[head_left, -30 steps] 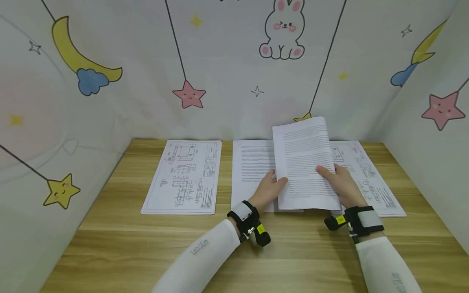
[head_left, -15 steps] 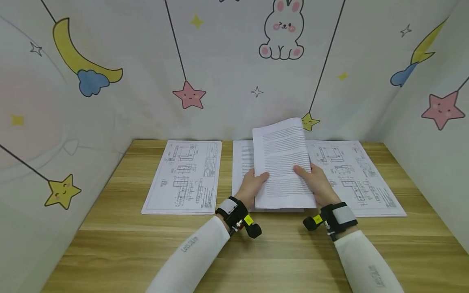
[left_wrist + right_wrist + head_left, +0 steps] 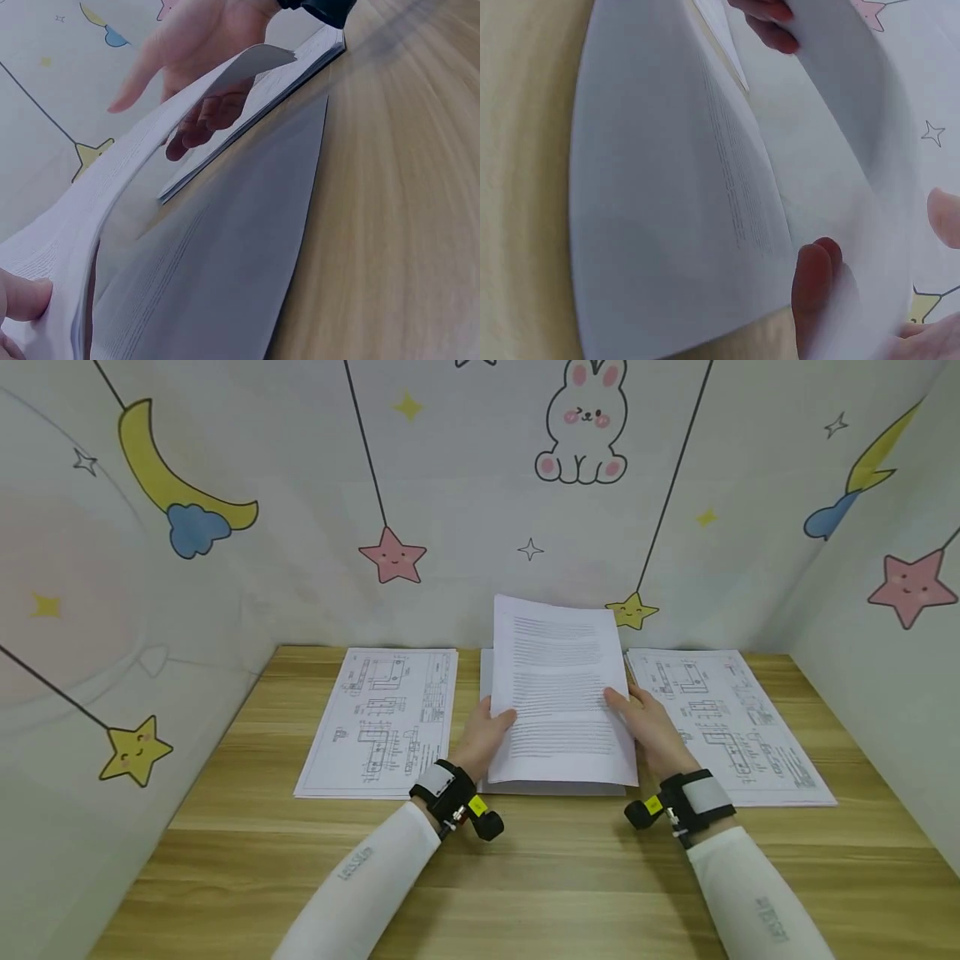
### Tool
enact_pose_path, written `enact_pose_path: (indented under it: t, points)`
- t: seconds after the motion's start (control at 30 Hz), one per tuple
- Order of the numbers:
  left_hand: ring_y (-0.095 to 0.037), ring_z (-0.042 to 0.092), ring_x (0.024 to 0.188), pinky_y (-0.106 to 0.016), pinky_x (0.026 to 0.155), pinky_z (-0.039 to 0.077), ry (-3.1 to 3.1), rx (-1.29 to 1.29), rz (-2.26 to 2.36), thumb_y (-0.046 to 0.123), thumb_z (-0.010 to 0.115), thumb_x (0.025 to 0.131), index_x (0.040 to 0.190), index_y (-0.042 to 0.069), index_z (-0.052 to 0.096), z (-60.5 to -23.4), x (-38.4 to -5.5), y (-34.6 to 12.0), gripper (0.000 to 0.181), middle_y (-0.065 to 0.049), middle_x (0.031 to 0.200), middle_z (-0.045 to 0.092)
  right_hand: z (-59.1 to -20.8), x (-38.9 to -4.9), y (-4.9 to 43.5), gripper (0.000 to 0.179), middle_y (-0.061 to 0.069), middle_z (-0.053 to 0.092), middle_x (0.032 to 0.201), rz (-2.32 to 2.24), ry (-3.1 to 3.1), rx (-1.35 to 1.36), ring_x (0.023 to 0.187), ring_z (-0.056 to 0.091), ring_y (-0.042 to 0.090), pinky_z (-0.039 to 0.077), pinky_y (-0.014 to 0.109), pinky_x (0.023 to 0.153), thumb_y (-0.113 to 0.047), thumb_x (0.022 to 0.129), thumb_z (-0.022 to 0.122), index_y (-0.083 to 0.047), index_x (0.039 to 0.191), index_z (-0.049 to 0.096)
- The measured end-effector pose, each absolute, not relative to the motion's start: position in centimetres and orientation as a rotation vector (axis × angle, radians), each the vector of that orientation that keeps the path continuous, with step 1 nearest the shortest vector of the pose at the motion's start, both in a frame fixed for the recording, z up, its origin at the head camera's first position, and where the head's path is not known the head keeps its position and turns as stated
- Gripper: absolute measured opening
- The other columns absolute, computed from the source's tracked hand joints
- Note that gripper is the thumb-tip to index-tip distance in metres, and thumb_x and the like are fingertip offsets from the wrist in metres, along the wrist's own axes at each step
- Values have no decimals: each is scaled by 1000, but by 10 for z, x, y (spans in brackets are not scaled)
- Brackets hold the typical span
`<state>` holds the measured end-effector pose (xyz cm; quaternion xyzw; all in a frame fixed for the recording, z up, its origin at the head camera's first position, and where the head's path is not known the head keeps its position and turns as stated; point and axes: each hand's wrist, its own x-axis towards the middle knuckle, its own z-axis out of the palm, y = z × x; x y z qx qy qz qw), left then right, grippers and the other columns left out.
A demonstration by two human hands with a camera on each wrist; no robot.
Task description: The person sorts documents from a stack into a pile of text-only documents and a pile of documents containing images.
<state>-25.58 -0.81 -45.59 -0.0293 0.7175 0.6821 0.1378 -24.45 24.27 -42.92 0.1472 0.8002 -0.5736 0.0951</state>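
My left hand pinches the left edge of a bundle of printed paper sheets, thumb in front. The bundle is raised and tilted, its lower edge close over another printed sheet on the table. At the bundle's right edge is my right hand. In the left wrist view this right hand has its thumb spread away from the paper, with the fingers behind. Its fingers and thumb stand on either side of the blurred paper edge in the right wrist view.
A stack of technical drawings lies on the table at left, and another drawing stack at right. Behind the wooden table rises a white cloth wall with cartoon prints.
Both hands and the bundle have moved left, over the middle sheets, uncovering the right drawing stack. The bundle has straightened, and over the last half second the right hand's grip has loosened.
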Motion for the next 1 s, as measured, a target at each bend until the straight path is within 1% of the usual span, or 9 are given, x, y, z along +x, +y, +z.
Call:
enact_pose_path:
  t: [0.13, 0.27, 0.37, 0.47, 0.53, 0.6, 0.7, 0.77, 1.0]
  points:
    - [-26, 49, 132, -46, 116, 35, 2069, -82, 1965, 24, 51, 102, 149, 10, 39, -460, -255, -18, 51, -10, 144, 52, -428, -249, 246, 97, 16, 27, 162, -1696, 2350, 420, 142, 36, 37, 35, 51, 116, -68, 92, 50, -19, 161, 4]
    - [-25, 52, 128, -44, 114, 38, 2056, -87, 1969, 22, 51, 102, 148, 10, 41, -462, -252, -20, 49, -10, 142, 54, -431, -254, 244, 90, 16, 38, 156, -1656, 2349, 393, 138, 40, 35, 35, 51, 115, -60, 96, 50, -18, 161, 6]
    - [-25, 48, 134, -45, 118, 34, 2055, -90, 1969, 22, 52, 102, 150, 10, 39, -462, -251, -20, 51, -9, 146, 51, -435, -257, 241, 77, 16, 49, 145, -1618, 2384, 367, 125, 51, 30, 43, 46, 107, -49, 99, 52, -16, 160, 17]
    - [-26, 45, 137, -47, 120, 31, 2062, -94, 1962, 20, 51, 101, 150, 8, 38, -463, -251, -20, 52, -11, 147, 50, -438, -258, 238, 66, 16, 57, 133, -1578, 2451, 357, 107, 61, 23, 52, 34, 90, -38, 101, 53, -14, 156, 27]
    - [-28, 45, 138, -47, 120, 31, 2075, -106, 1946, 19, 51, 101, 149, 7, 38, -463, -252, -20, 52, -13, 147, 50, -440, -259, 235, 62, 16, 60, 128, -1561, 2492, 356, 97, 65, 19, 53, 28, 78, -34, 101, 53, -11, 154, 31]
    - [-29, 42, 141, -48, 121, 30, 2095, -110, 1923, 17, 50, 100, 150, 4, 37, -464, -253, -20, 52, -15, 149, 47, -441, -260, 234, 58, 17, 61, 125, -1553, 2520, 360, 91, 66, 17, 54, 25, 72, -31, 101, 53, -9, 152, 34]
    - [-30, 35, 147, -48, 123, 26, 2150, -107, 1868, 14, 49, 98, 152, 3, 35, -464, -254, -21, 56, -16, 156, 41, -443, -262, 232, 52, 16, 63, 123, -1533, 2547, 366, 90, 66, 16, 53, 24, 71, -30, 102, 53, -6, 146, 41]
    - [-30, 34, 147, -49, 122, 26, 2189, -87, 1820, 12, 48, 97, 152, 3, 33, -464, -256, -22, 57, -16, 157, 39, -445, -265, 232, 48, 15, 63, 120, -1512, 2563, 374, 90, 65, 17, 53, 24, 71, -29, 101, 54, -4, 142, 46]
    - [-30, 50, 130, -49, 112, 40, 2251, -11, 1666, 7, 49, 94, 151, 4, 35, -462, -263, -26, 59, -17, 149, 48, -450, -271, 232, 43, 16, 64, 120, -1408, 2630, 311, 93, 64, 19, 51, 24, 73, -25, 101, 54, -3, 138, 53]
